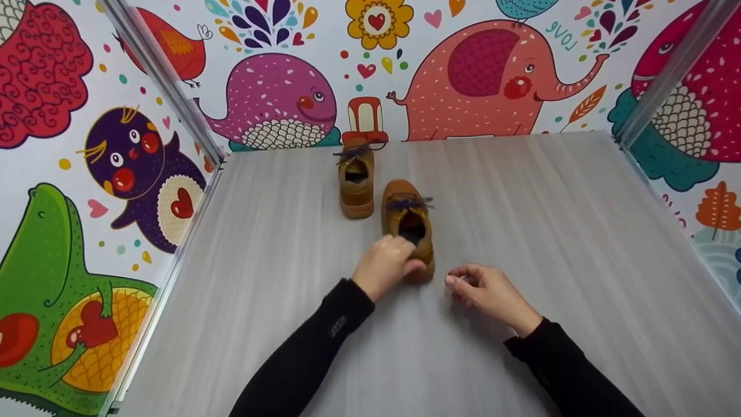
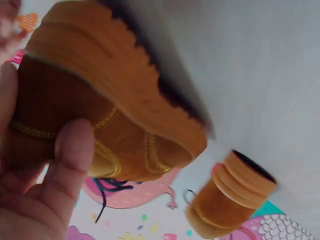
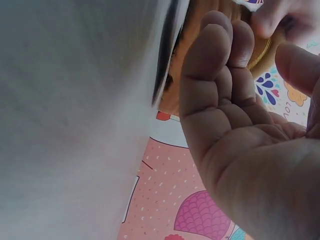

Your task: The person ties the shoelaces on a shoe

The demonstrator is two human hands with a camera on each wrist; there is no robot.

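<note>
A tan-brown lace-up shoe [image 1: 400,188] with dark blue laces stands in the middle, toe pointing away from me. My left hand [image 1: 384,265] grips its collar near the heel; in the left wrist view the thumb [image 2: 75,145] presses the stitched side. Some of that hand's fingers are hidden by the shoe. Just right of the heel, my right hand [image 1: 493,294] hovers with loosely curled fingers and nothing in them. The right wrist view shows its thumb apart from the fingers [image 3: 207,55]. A matching shoe [image 1: 357,194] stands farther off to the left, toe toward the back wall.
The grey wood-grain floor [image 1: 260,260] lies under both shoes. Panels printed with cartoon animals enclose it at the back [image 1: 382,75], left and right. Metal posts [image 1: 168,81] stand at the back corners.
</note>
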